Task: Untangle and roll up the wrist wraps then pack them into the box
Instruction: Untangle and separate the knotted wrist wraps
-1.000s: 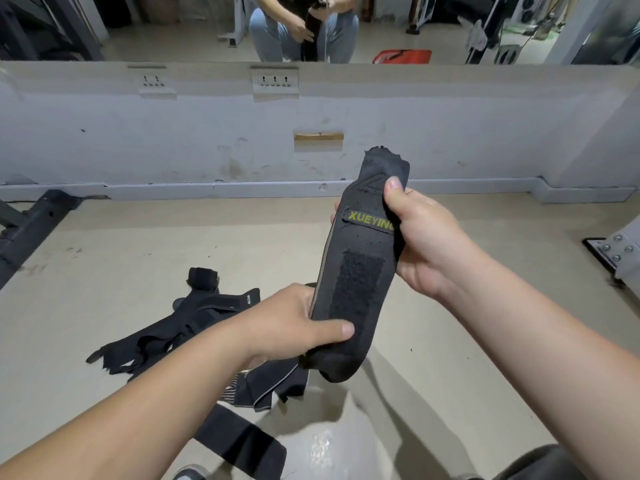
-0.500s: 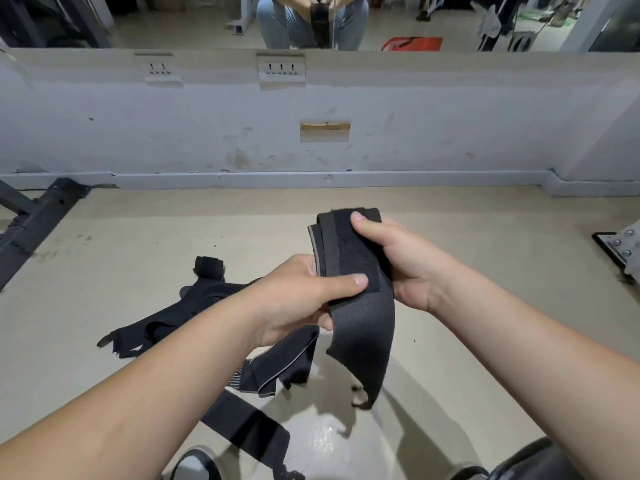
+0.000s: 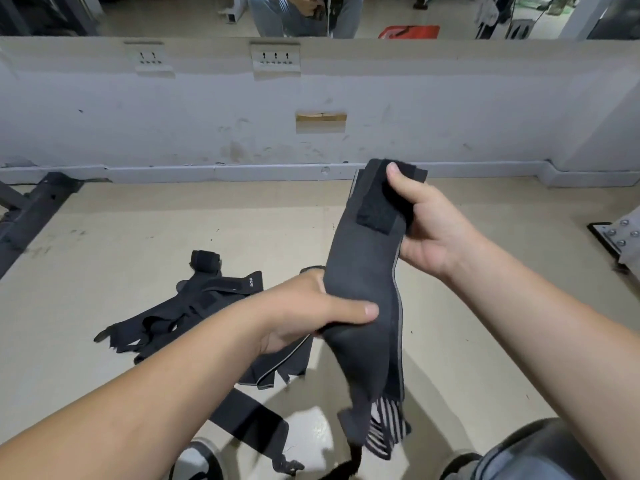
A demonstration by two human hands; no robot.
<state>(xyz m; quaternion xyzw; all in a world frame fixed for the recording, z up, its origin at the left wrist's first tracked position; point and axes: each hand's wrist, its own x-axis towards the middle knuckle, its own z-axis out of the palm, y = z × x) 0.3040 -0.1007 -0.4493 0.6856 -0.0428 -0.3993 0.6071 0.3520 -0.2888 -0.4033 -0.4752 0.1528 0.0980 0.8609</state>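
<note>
Wraps, loose: a tangled black heap [image 3: 194, 306] lies on the floor [image 3: 104, 237] at the left, not yet sorted; one strap [image 3: 249, 420] trails toward the person's shoe [image 3: 197, 459].
Left hand [image 3: 304, 313]: clamped on the middle of one wrap [image 3: 363, 271], thumb across its front, likely to keep the band taut.
Wrap in hand: up in the air between both hands, lifted off the heap, its striped tail hanging free below.
Right hand [image 3: 436, 233]: pinches the folded top end, thumb on the velcro patch [image 3: 381, 206]; I'd judge this the start of the roll.
Box: none in sight.
Room: a beam [image 3: 38, 209] bounds the far left, the wall [image 3: 207, 116] runs close behind, a bolted bracket [image 3: 620, 237] sits far right; the floor between heap and bracket gives space to work.
</note>
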